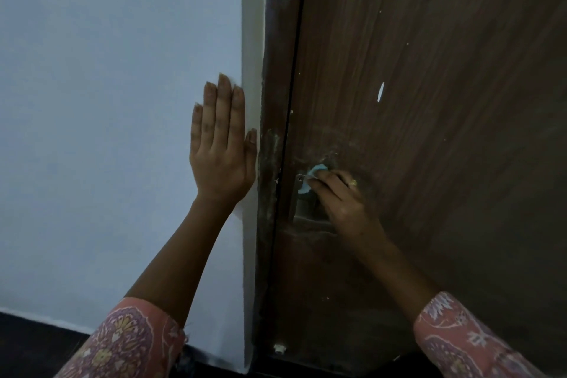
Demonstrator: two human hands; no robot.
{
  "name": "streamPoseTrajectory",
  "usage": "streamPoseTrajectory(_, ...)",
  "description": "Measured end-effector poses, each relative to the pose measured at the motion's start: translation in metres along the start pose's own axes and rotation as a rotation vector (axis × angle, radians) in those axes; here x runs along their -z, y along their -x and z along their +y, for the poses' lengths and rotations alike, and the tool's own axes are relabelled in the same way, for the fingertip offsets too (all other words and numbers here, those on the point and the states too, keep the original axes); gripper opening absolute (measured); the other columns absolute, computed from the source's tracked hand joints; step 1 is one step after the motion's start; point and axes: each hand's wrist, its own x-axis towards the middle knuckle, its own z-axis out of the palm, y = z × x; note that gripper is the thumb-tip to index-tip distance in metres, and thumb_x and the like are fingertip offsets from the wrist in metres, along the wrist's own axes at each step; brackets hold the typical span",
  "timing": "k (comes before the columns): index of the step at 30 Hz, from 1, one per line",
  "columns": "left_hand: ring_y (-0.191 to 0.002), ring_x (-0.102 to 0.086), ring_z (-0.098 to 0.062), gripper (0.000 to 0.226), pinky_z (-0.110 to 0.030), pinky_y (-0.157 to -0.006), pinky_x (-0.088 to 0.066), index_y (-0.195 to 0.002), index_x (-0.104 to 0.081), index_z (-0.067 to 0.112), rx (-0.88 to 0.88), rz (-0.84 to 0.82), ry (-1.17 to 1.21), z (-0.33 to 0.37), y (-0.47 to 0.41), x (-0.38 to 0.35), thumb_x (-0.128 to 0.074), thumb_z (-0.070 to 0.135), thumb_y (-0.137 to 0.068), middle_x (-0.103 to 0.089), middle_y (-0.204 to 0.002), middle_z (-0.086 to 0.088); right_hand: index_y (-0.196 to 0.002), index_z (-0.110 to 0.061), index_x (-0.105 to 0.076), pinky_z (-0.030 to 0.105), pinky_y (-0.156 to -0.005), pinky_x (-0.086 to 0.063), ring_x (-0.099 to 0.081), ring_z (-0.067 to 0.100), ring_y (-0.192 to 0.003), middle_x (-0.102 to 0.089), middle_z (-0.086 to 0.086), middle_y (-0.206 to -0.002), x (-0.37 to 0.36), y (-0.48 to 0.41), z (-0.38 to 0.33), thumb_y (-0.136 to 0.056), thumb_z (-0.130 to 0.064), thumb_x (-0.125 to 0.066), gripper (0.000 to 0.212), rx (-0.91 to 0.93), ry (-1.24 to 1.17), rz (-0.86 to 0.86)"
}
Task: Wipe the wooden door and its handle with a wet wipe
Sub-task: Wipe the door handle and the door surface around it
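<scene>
My right hand (340, 202) pinches the bunched wet wipe (311, 176) against the top of the metal handle (302, 209) on the wooden door (429, 101), scrubbing there. Left of the handle, my left hand (221, 144) lies flat and empty on the wall (107, 101), likely steadying me.

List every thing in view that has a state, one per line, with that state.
Wooden door: shut against its frame, flecked with white marks.
Door handle: metal, partly covered by the wipe.
Wet wipe: bunched, pressed to the handle plate.
Right hand: gripping the wipe.
Left hand: open, flat on the wall.
</scene>
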Motion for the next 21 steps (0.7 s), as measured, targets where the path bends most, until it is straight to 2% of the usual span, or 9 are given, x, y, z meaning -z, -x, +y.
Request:
streamPoseTrajectory(2,-0.144,0.001,-0.015,0.058,-0.035,-0.119,-0.01,-0.143,-0.018,0.001,0.012,0.0,0.001,0.0,0.0,0.0,-0.042,0.016,-0.093,-0.027,-0.145,-0.02,-0.112,0.002,-0.063,0.033,-0.087,-0.052,-0.046,0.023,-0.106,-0.064,0.015,-0.114,-0.005,-0.006,-0.002,-0.078,0.005,-0.062,0.035,0.002,-0.025,-0.026)
streamPoseTrajectory(5,-0.144,0.001,-0.015,0.054,-0.035,-0.119,-0.01,-0.14,-0.025,-0.001,0.017,-0.003,-0.007,0.001,0.0,0.001,-0.043,0.016,-0.092,-0.03,-0.143,-0.023,-0.108,0.002,-0.065,0.031,-0.08,-0.054,-0.045,0.021,-0.101,-0.066,0.014,-0.108,-0.002,-0.008,0.005,-0.08,0.001,-0.053,0.031,0.083,0.018,-0.039)
streamPoseTrajectory(7,-0.144,0.001,-0.015,0.054,-0.035,-0.119,-0.01,-0.14,-0.025,-0.001,0.017,-0.009,-0.008,0.001,-0.001,0.001,-0.044,0.015,-0.092,-0.03,-0.143,-0.023,-0.105,0.003,-0.066,0.032,-0.074,-0.057,-0.044,0.022,-0.099,-0.066,0.014,-0.105,0.006,-0.001,0.01,-0.071,0.007,-0.066,0.034,0.131,0.041,-0.072)
streamPoseTrajectory(10,-0.144,0.002,-0.014,0.055,-0.035,-0.119,-0.009,-0.14,-0.025,-0.001,0.019,-0.022,-0.005,0.0,-0.001,0.001,-0.046,0.014,-0.091,-0.03,-0.143,-0.023,-0.099,0.001,-0.068,0.031,-0.069,-0.058,-0.05,0.024,-0.098,-0.067,0.012,-0.1,0.006,0.006,0.007,-0.056,0.008,-0.081,0.046,0.066,0.041,-0.162)
streamPoseTrajectory(13,-0.143,0.002,-0.013,0.055,-0.034,-0.119,-0.009,-0.14,-0.025,0.0,0.029,-0.035,-0.002,0.0,-0.001,0.002,-0.046,0.014,-0.091,-0.031,-0.143,-0.023,-0.089,-0.004,-0.072,0.021,-0.071,-0.055,-0.061,0.019,-0.085,-0.066,0.006,-0.09,0.004,0.005,-0.011,-0.059,0.005,-0.082,0.033,-0.096,-0.078,-0.075)
streamPoseTrajectory(15,-0.143,0.002,-0.013,0.055,-0.034,-0.119,-0.009,-0.14,-0.025,0.0,0.031,-0.033,0.007,0.001,-0.002,0.002,-0.045,0.014,-0.091,-0.031,-0.143,-0.023,-0.091,-0.005,-0.071,0.016,-0.08,-0.049,-0.06,0.011,-0.087,-0.066,0.005,-0.093,0.011,0.017,-0.034,-0.07,0.002,-0.073,0.022,-0.322,-0.243,0.118)
streamPoseTrajectory(17,-0.143,0.001,-0.014,0.055,-0.035,-0.118,-0.011,-0.14,-0.025,0.0,0.032,-0.025,0.014,0.001,-0.002,0.003,-0.044,0.015,-0.091,-0.029,-0.144,-0.022,-0.094,-0.012,-0.069,0.018,-0.08,-0.052,-0.062,0.009,-0.09,-0.066,0.003,-0.099,0.014,0.043,-0.072,-0.076,-0.002,-0.068,0.021,-0.764,-0.508,0.301)
streamPoseTrajectory(19,-0.143,0.001,-0.014,0.055,-0.035,-0.118,-0.011,-0.14,-0.025,0.001,0.04,-0.027,0.001,0.001,0.0,0.003,-0.045,0.015,-0.091,-0.028,-0.144,-0.021,-0.094,-0.018,-0.066,0.027,-0.079,-0.054,-0.065,0.012,-0.091,-0.065,0.004,-0.108,0.004,0.064,-0.11,-0.08,0.0,-0.063,0.022,-1.392,-1.05,0.425)
streamPoseTrajectory(21,-0.143,0.001,-0.013,0.056,-0.036,-0.118,-0.011,-0.14,-0.025,0.001,0.032,-0.03,0.008,0.002,-0.003,0.005,-0.047,0.014,-0.091,-0.029,-0.144,-0.021,-0.107,-0.005,-0.061,0.025,-0.073,-0.053,-0.065,0.006,-0.086,-0.057,0.009,-0.125,-0.017,0.072,-0.12,-0.087,0.004,-0.054,0.023,-1.764,-1.515,0.437)
